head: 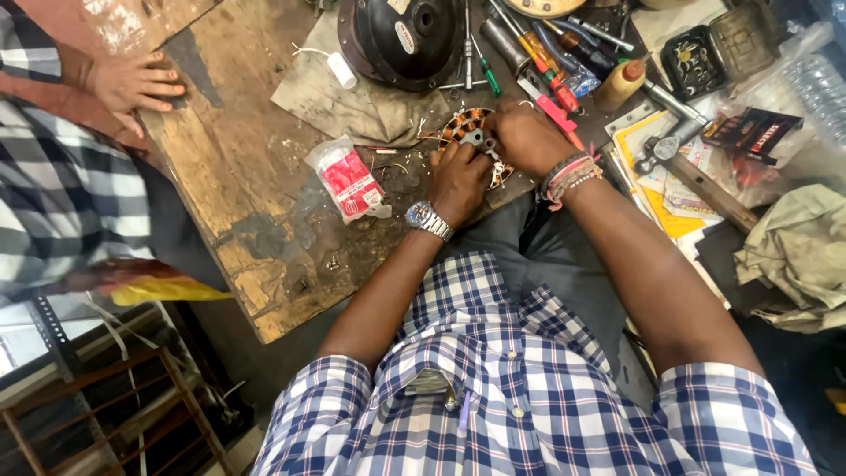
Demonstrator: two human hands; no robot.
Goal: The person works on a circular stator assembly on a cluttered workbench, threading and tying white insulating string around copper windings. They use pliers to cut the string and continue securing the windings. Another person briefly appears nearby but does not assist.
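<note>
Bracing a copper-wound stator (464, 126) on the worn surface (247, 176), left hand (458, 181) gripping its near rim to steady it, right hand (529, 137) closed over its top.

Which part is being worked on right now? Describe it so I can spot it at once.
On the worn wooden workbench, look below the round black motor housing. Between the left hand and right hand lies a stator, the only ring of orange copper coils.

A repair workshop is showing here. Screwdrivers (538, 55), a hammer (683, 159) and an oil bottle (621, 84) are lying around a scarred, greasy bench (238, 176).
</note>
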